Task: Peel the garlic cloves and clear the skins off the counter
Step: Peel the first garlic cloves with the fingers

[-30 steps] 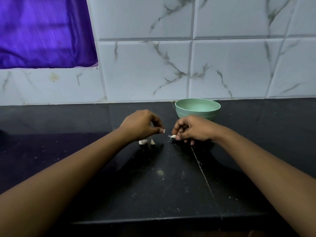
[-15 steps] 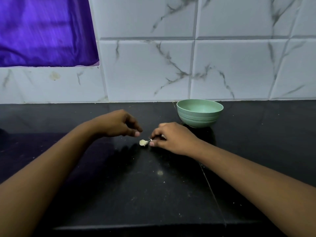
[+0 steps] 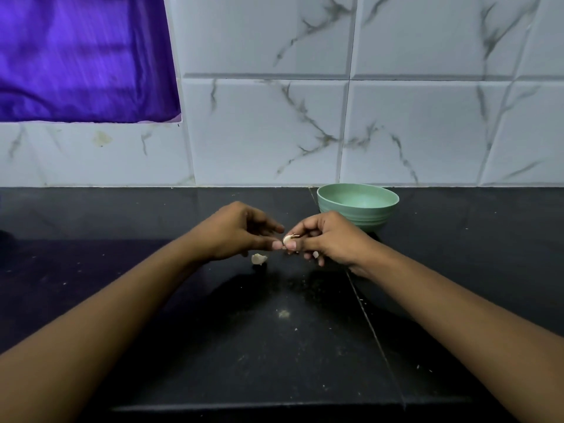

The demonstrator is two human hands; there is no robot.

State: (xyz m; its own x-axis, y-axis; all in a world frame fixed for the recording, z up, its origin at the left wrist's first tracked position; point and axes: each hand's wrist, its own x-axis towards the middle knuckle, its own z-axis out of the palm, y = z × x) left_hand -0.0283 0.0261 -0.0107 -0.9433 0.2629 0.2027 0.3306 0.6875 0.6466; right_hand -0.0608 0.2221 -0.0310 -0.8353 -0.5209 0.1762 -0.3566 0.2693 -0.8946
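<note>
Garlic clove [image 3: 287, 239] now lifted off counter [image 3: 274, 331]; right hand [image 3: 332, 239] pinches it at fingertips; left hand [image 3: 238, 230] thumb touches it, grip unclear.

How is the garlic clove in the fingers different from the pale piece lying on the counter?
The held clove is raised, pinched in the right grip; the counter piece lies loose, untouched. The held clove looks rounded; the counter piece looks flatter, ragged. Both are pale.
</note>
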